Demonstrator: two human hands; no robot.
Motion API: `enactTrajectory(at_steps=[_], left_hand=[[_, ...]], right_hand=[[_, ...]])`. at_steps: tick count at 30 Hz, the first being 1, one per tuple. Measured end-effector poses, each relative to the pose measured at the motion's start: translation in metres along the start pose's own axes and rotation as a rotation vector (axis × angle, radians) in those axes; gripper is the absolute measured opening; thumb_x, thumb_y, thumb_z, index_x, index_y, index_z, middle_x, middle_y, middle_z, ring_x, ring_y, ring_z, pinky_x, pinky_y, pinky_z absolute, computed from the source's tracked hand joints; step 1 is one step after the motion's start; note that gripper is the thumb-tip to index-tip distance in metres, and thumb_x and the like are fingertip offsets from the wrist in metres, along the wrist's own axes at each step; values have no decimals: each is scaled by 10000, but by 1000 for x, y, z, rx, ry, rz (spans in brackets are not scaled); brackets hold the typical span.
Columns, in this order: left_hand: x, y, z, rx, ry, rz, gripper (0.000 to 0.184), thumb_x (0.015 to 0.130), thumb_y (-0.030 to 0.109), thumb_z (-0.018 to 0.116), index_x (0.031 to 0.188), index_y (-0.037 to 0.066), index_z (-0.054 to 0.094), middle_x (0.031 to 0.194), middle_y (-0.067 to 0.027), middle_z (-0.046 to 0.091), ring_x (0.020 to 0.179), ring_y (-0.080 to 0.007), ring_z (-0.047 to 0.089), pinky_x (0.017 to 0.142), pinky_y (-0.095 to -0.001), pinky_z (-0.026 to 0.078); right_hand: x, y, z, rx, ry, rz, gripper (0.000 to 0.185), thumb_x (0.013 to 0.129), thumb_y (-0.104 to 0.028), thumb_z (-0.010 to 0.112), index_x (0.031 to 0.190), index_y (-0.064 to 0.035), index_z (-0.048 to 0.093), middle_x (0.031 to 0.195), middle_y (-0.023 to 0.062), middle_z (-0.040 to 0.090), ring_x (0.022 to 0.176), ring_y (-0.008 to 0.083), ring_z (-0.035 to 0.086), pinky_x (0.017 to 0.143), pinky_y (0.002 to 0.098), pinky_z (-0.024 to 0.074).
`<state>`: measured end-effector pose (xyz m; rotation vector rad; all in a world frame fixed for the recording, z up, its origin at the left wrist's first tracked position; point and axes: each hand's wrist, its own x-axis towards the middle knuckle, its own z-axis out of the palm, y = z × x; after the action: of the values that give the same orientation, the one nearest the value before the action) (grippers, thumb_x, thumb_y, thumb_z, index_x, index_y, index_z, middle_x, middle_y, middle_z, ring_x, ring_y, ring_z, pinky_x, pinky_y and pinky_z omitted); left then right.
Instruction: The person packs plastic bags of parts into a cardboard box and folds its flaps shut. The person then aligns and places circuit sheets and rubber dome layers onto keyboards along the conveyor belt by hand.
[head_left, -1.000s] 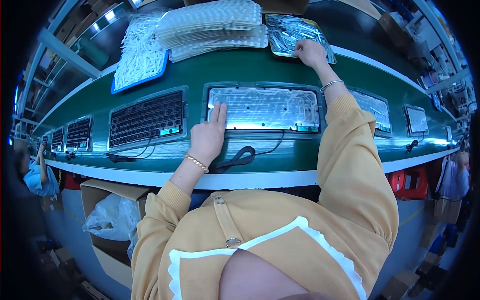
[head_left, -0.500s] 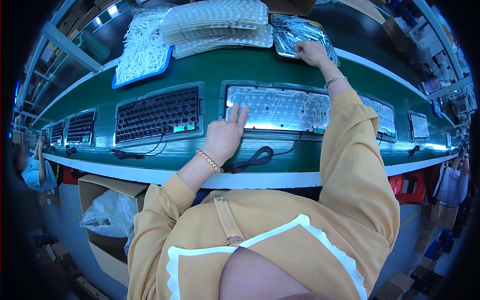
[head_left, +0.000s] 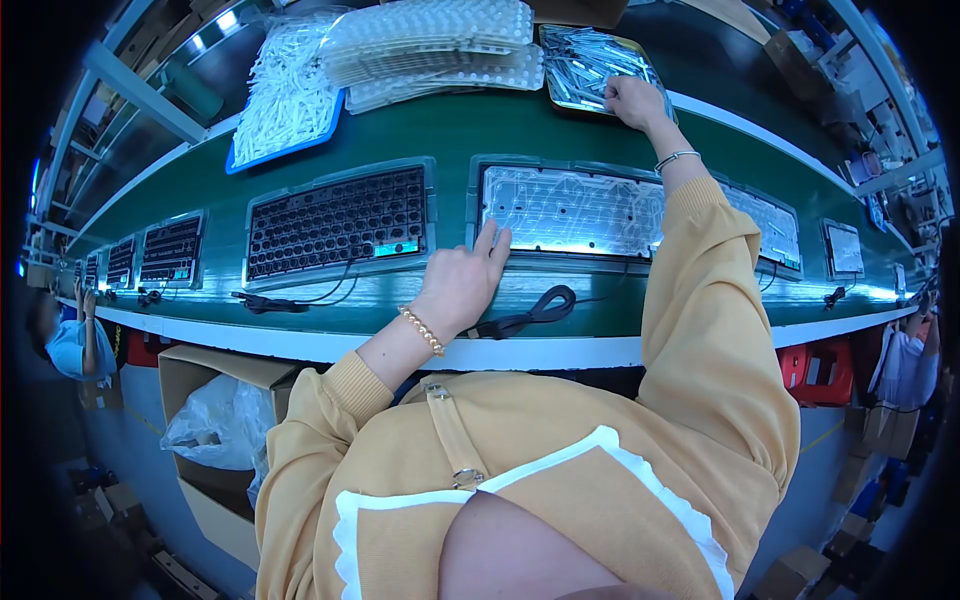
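Note:
My left hand [head_left: 462, 283] is open, with two fingers stretched onto the lower left corner of a keyboard assembly [head_left: 560, 215]. A clear sheet with fine printed traces covers this assembly, and it sits in a transparent tray. My right hand [head_left: 637, 103] has its fingers curled together at the front of a tray of thin metal bars [head_left: 585, 60]. What is between those fingers, if anything, is hidden. A coiled black cable [head_left: 540, 310] lies just right of my left hand. To its left is a black keyboard frame [head_left: 340, 220] with rows of round key seats.
A blue tray of white plastic strips [head_left: 280, 110] and stacked clear perforated sheets [head_left: 430, 50] stand at the back. More keyboards [head_left: 172, 250] line the green belt [head_left: 400, 135]. A cardboard box with plastic bags [head_left: 215, 425] is below left. Other people [head_left: 80, 340] sit at both far ends.
The keyboards and cables have shifted right along the belt, and my left hand has moved right with them. My right hand has moved slightly right at the metal bar tray, its fingers more curled.

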<state>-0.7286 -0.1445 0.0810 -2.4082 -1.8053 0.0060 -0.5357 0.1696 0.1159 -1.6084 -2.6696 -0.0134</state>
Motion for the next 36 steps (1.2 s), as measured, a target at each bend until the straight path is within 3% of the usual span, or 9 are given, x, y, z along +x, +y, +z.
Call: enactTrajectory(at_steps=[14,15,17,19,23,29,31,33,36], left_hand=[[-28,-29,-5,-140,149,19,488,688,63,566,1172,45,505,1212,-142,532,609,-167,611,535,-291,492],[-30,-32,-5,-145,143,29,488,688,63,566,1172,45,505,1212,-142,532,609,-167,611,535,-291,492],[-34,-39,-4,-175,189,62,455,711,87,555,1157,17,504,1199,-162,530,621,-178,624,526,-286,505],[-41,-44,-3,-230,208,82,436,705,71,551,1136,20,514,1193,-153,531,623,-183,621,543,-286,507],[-47,-51,-5,-297,257,109,417,692,33,550,1108,25,525,1178,-130,540,648,-188,624,565,-283,506],[-52,-56,-5,-366,195,94,459,678,-40,511,1126,52,549,1155,-109,575,714,-217,637,614,-305,520],[-55,-59,-4,-389,270,89,448,685,-39,507,1120,57,552,1086,-109,604,700,-240,633,591,-319,519],[-59,-63,-7,-414,239,67,443,687,-36,507,1117,60,553,1039,-110,615,698,-252,631,581,-329,515],[-63,-72,-8,-462,223,-5,401,714,-6,505,1100,89,556,866,-108,623,668,-286,620,549,-373,498]], right_hand=[[0,-5,13,214,355,107,113,764,-142,599,852,-100,657,834,130,651,801,278,627,742,363,481],[-7,-5,7,274,348,160,118,754,-161,610,844,-110,668,848,144,652,812,290,630,750,364,486],[-9,16,21,789,264,157,87,756,-135,640,795,-58,651,721,64,650,602,112,619,585,237,477],[-57,5,-5,1043,108,111,98,784,-127,632,800,-30,635,711,34,635,603,66,591,557,190,455],[-127,20,-5,1105,-112,190,76,834,-101,588,853,-30,605,724,37,633,581,52,576,520,158,435],[-173,43,6,958,-261,541,32,808,-65,593,791,-39,599,635,49,627,531,80,595,470,145,444],[-167,45,6,875,-225,582,53,767,-86,635,776,-40,610,614,47,622,539,92,590,490,203,456],[-152,37,4,455,73,479,72,758,-104,644,748,-51,597,614,1,590,504,65,526,466,189,399],[-114,-5,-11,436,266,354,136,726,-183,664,793,-70,629,642,17,595,597,134,551,578,274,430]])
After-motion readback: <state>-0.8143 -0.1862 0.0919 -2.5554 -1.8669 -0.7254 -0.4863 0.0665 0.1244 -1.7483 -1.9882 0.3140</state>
